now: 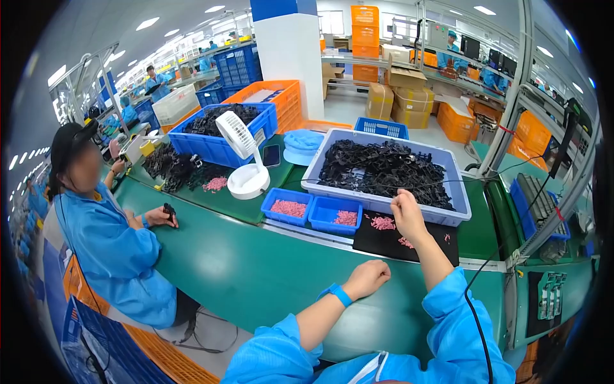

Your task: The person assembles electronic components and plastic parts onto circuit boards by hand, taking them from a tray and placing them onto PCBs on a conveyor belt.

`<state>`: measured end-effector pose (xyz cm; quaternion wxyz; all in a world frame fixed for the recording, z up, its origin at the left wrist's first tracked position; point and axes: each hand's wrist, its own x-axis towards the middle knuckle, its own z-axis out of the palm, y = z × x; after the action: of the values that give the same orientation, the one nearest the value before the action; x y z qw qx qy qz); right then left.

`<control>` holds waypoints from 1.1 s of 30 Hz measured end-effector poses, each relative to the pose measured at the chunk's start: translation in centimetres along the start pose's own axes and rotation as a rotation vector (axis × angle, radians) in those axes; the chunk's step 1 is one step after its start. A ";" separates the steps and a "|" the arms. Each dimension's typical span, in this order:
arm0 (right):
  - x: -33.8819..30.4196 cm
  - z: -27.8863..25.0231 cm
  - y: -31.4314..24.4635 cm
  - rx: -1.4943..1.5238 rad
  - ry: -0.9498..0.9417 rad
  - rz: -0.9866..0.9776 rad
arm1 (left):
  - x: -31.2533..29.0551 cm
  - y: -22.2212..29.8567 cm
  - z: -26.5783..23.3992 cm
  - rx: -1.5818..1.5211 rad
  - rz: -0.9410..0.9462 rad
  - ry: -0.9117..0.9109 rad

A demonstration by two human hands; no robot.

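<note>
The left hand (366,279) rests loosely curled and empty on the green counter (256,269), while the right hand (407,214), fingers pinched together, possibly on something tiny, hovers just before a grey bin (457,192) of black parts (384,169), pink pieces (382,223) just left.

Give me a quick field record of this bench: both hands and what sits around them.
left hand: closed fist resting on the green belt, holding nothing visible
right hand: raised at the front rim of the grey tray of black parts; grip unclear
under right hand: black mat with pink pieces
left of mat: two small blue bins of pink pieces
co-worker: hand holding a black part
</note>
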<state>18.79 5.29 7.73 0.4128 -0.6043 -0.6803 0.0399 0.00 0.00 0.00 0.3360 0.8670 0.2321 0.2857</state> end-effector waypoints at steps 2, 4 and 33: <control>-0.6 0.6 3.0 -0.087 0.068 -0.076 | 1.0 0.4 0.7 -0.003 0.017 0.000; -3.0 2.2 0.4 -0.021 0.057 -0.060 | -1.7 -0.3 -0.4 -0.008 -0.026 -0.009; -17.5 0.7 -2.7 0.030 -0.126 -0.067 | -1.5 0.0 0.4 -0.016 -0.058 0.016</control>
<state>15.03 -10.08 -0.18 0.3794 -0.5711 -0.7241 0.0741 -0.89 -1.09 -0.74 0.3491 0.8549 0.2574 0.2845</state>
